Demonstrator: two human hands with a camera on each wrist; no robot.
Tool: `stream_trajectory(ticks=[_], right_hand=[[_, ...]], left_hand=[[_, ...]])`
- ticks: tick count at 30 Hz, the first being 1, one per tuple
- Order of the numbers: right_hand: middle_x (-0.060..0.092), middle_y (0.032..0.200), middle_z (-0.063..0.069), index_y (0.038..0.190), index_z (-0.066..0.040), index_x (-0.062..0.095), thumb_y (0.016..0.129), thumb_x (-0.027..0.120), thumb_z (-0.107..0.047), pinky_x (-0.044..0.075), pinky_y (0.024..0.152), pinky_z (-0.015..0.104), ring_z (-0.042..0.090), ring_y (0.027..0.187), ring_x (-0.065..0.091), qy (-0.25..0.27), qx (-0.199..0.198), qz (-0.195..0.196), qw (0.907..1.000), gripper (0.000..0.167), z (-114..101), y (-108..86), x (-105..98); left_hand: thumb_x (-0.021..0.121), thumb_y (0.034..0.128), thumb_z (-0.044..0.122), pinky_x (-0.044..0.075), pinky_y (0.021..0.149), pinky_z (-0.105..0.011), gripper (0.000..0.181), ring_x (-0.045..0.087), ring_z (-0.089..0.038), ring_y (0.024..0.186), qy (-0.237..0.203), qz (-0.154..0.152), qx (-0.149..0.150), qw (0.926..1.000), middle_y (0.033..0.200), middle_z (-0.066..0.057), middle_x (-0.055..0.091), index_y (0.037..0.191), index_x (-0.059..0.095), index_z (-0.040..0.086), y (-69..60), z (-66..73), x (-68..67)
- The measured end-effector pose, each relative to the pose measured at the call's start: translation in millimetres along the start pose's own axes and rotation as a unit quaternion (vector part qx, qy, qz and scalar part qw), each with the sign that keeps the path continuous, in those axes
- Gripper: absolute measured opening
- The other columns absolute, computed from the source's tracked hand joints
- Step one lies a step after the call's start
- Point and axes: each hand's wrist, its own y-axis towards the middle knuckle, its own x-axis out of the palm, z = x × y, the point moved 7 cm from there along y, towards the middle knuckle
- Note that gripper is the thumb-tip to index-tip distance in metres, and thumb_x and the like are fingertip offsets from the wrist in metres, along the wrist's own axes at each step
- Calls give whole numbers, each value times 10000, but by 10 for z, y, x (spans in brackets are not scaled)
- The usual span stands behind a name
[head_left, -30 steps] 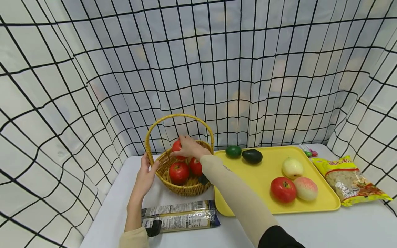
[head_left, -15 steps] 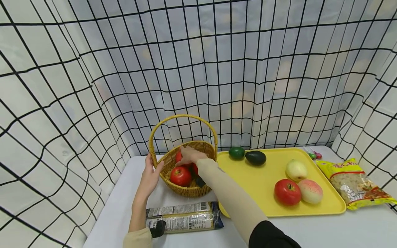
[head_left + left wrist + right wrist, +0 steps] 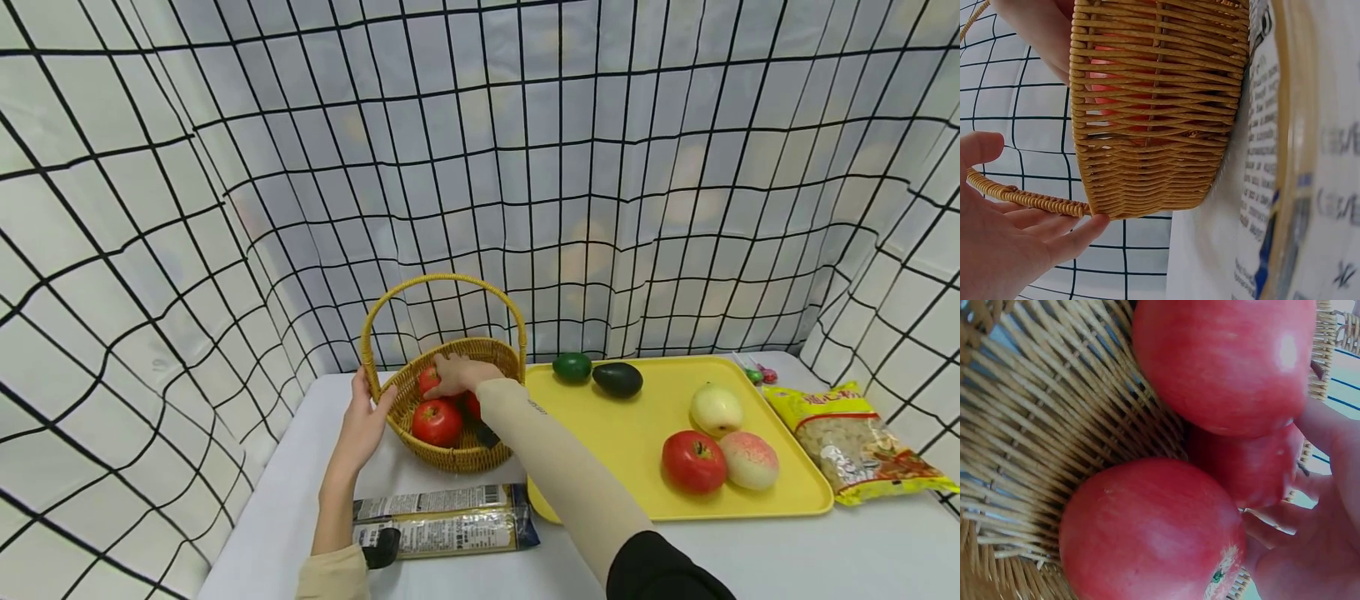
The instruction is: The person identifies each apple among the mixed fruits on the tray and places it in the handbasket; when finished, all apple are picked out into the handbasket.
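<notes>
Touching the wicker basket at nine o'clock, the left hand has its thumb spread wide. Three red fruits lie inside, the eleven-o'clock one held in the curled fingers of the right hand. At three, a yellow tray carries one red fruit, one peach, one pale fruit, two avocados.

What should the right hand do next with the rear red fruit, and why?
Probably loosen the right hand and leave the rear red fruit there: it sits inside the basket behind two more red fruits, while the left hand touches the basket by the handle.
</notes>
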Motion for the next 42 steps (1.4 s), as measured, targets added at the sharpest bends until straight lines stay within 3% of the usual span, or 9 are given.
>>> stream_trajectory(ticks=[4,9,13,17,23,26,29,36,42], right_hand=[[266,1712,70,1645,-194,217,1023,565,-518,300,1273,516,282,1593,256,-96,-49,48,9999,783,49,-61,-24],[211,1722,119,1653,-160,173,1033,558,-495,254,1294,517,314,1609,198,106,-618,197,9978,803,93,-291,-44],[172,1726,162,1653,-127,174,1024,590,-472,216,1301,539,361,1616,139,261,-1255,512,9904,829,192,-637,-20],[177,1727,152,1642,-142,233,998,655,-427,209,1298,557,356,1618,132,321,-1487,908,9842,822,447,-1140,68],[241,1702,173,1593,-146,353,928,764,-346,208,1276,618,402,1602,152,508,-804,863,9917,807,956,-1927,165],[233,1697,204,1585,-126,361,912,778,-335,182,1269,643,439,1592,147,607,-352,771,9946,820,1183,-2170,129],[257,1677,238,1571,-94,376,934,750,-347,185,1256,665,475,1571,178,442,-44,823,9956,782,1372,-2278,45],[333,1596,329,1509,-19,444,940,738,-339,186,1232,699,560,1511,227,171,362,1189,9921,715,1830,-2345,-124],[295,1584,384,1512,12,413,915,748,-363,169,1228,710,596,1492,206,245,843,1206,9888,781,2293,-2377,-111]], left_hand=[[419,1109,359,140,1260,-673,792,111,-461,1591,29,-16,55,10000,1703,-284,105,1647,-84,65,36,42,40],[422,1106,370,132,1266,-663,803,106,-450,1595,70,-95,49,9999,1705,-279,102,1646,-87,61,83,101,96],[419,1108,358,120,1272,-657,801,93,-441,1599,115,-145,64,9998,1702,-284,109,1644,-95,57,110,136,145],[414,1109,359,127,1267,-664,805,87,-444,1598,203,-229,75,9995,1696,-295,120,1641,-102,46,110,181,195],[401,1109,395,154,1258,-669,823,84,-446,1598,372,-311,93,9988,1700,-299,85,1638,-131,56,122,267,144],[401,1107,407,148,1259,-673,832,69,-436,1603,433,-339,93,9984,1710,-279,57,1639,-147,77,147,294,80],[406,1107,400,143,1260,-672,844,66,-431,1606,447,-335,-9,9984,1716,-263,33,1633,-176,89,138,257,32],[399,1103,439,148,1262,-666,880,63,-436,1603,411,-357,-392,9977,1721,-234,-43,1618,-232,107,35,8,5],[388,1101,464,154,1246,-692,881,68,-461,1595,492,-346,-330,9976,1717,-250,-39,1619,-231,112,40,-22,21]])
